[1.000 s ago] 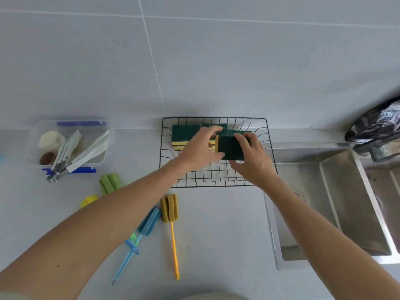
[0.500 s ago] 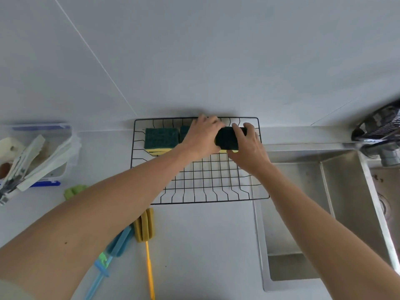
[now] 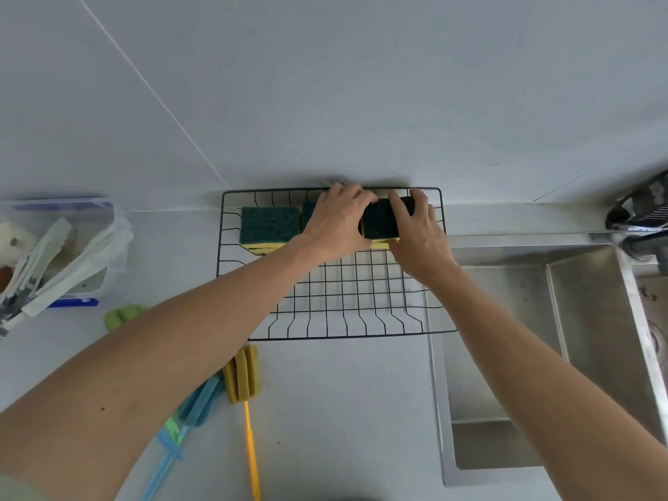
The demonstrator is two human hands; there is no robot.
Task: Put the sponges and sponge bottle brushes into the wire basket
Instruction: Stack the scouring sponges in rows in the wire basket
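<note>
Sponge in hand: a green-topped sponge with a yellow base sits at the back right of the wire basket, touching the mesh floor; a second ago it was held higher, above the middle of the basket.
Right hand: fingers curled over the sponge's right side and top, closed on it.
Left hand: lies over the sponge's left edge and over a middle sponge, mostly hidden; I cannot tell whether it grips or only presses.
Other sponges: a stacked pair lies at the back left of the basket, apart from both hands.
Meaning: the sponges now form a row along the back wall, so this placement looks nearly finished; letting go seems next.
Brushes: the yellow brush, the blue brush and a green brush head lie on the desk in front of and left of the basket, not yet put in.
Surroundings: a plastic tub of utensils at the left, a sink at the right.
</note>
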